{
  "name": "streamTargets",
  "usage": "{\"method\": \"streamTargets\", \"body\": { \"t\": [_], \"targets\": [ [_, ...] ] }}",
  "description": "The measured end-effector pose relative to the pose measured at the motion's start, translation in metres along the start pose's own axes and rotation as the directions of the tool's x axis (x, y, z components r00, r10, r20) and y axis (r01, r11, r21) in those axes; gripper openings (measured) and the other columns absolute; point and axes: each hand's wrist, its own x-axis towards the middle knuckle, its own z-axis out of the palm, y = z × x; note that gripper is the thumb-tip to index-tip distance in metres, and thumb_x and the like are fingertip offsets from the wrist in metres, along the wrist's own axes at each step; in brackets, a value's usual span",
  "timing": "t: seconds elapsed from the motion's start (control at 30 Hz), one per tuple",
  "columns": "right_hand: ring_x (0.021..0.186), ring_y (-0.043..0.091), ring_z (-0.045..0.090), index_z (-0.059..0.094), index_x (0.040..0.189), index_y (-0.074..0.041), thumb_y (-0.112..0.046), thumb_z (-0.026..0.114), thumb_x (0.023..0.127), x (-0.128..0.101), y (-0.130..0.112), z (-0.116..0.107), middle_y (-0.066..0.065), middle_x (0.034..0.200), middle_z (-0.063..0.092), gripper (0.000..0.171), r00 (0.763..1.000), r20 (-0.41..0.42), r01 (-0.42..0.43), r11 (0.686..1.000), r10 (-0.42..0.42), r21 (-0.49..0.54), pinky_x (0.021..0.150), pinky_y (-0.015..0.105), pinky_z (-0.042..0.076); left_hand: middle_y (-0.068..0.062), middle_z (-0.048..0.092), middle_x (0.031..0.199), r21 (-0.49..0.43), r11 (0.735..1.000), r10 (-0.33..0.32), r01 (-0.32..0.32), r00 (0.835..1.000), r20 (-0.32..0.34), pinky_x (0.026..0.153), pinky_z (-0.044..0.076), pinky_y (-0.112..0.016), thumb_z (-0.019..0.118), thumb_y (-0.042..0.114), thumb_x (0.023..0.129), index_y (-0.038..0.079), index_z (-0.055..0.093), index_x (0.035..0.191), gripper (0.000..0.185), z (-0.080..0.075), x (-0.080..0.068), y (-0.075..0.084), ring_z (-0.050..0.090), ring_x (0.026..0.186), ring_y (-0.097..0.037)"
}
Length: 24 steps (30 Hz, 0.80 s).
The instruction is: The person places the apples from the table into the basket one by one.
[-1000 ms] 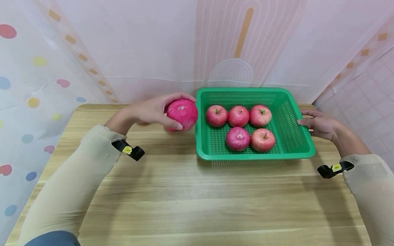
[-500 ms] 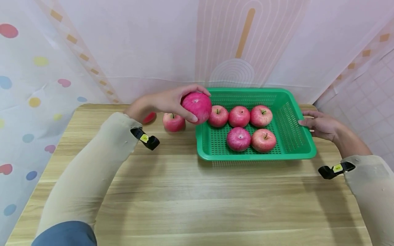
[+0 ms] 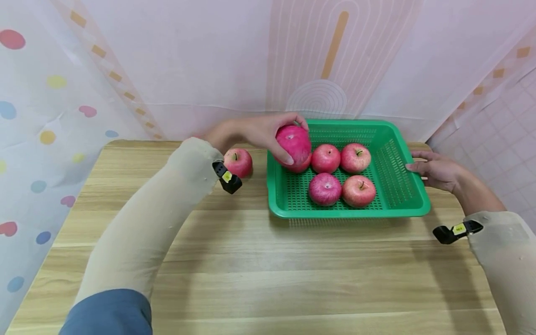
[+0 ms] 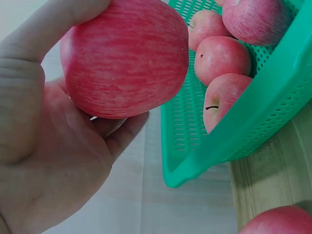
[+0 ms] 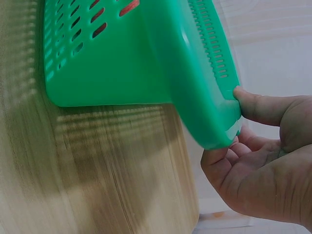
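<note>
In the head view my left hand (image 3: 265,135) grips a dark red apple (image 3: 293,142) above the left end of a green plastic basket (image 3: 347,213). The held apple overlaps another apple lying in the basket. Seen from the left wrist, thumb and fingers wrap around the held apple (image 4: 126,58), close to the basket's rim. Several apples sit in the basket, among them a purplish-red one (image 3: 324,189) and a paler one (image 3: 358,191) at the front. My right hand (image 3: 439,171) pinches the basket's right rim, thumb on top and fingers curled beneath, as the right wrist view shows.
Another apple (image 3: 238,163) lies on the wooden table (image 3: 268,270) left of the basket, partly behind my left wrist. A patterned wall covering (image 3: 209,60) rises right behind the table. Small cameras are strapped to both wrists.
My left hand has carried the dark red apple rightward, from beside the basket to over its left end. The right hand and the basket have stayed in place.
</note>
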Motion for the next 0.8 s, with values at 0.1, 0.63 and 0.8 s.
{"method": "streamTargets", "body": {
  "t": [0.1, 0.63, 0.8],
  "targets": [
    [0.088, 0.008, 0.066, 0.043, 0.127, -0.016, -0.006, 0.048, 0.107, 0.000, -0.001, 0.000, -0.006, 0.096, 0.067, 0.023, 1.000, 0.001, -0.003, 1.000, 0.003, -0.010, 0.077, 0.029, 0.057, -0.010, 0.053, 0.132, 0.045, 0.999, -0.015, 0.014, 1.000, 0.014, 0.092, 0.056, -0.040, 0.085, 0.013, 0.080, 0.010, 0.043, 0.134, 0.068, 0.001, 0.009, 0.004, 0.056, 0.119, -0.026],
    [0.088, 0.008, 0.066, 0.036, 0.136, -0.012, -0.007, 0.046, 0.108, -0.001, -0.001, 0.001, -0.007, 0.097, 0.066, 0.030, 1.000, 0.001, -0.018, 0.999, 0.018, -0.029, 0.077, 0.029, 0.058, -0.010, 0.047, 0.135, 0.237, 0.947, -0.251, 0.216, 0.960, 0.127, 0.094, 0.055, -0.035, 0.084, 0.012, 0.081, 0.015, 0.039, 0.133, 0.069, 0.016, 0.040, 0.017, 0.052, 0.122, -0.025],
    [0.089, 0.008, 0.066, 0.036, 0.135, -0.013, -0.007, 0.046, 0.108, -0.001, -0.001, 0.001, -0.007, 0.098, 0.066, 0.030, 1.000, 0.003, -0.018, 1.000, 0.018, -0.018, 0.077, 0.028, 0.057, -0.009, 0.046, 0.137, 0.351, 0.903, -0.322, 0.250, 0.933, 0.163, 0.095, 0.053, -0.035, 0.084, 0.017, 0.082, 0.017, 0.038, 0.134, 0.070, 0.024, 0.049, 0.019, 0.048, 0.125, -0.023]
  ]
}}
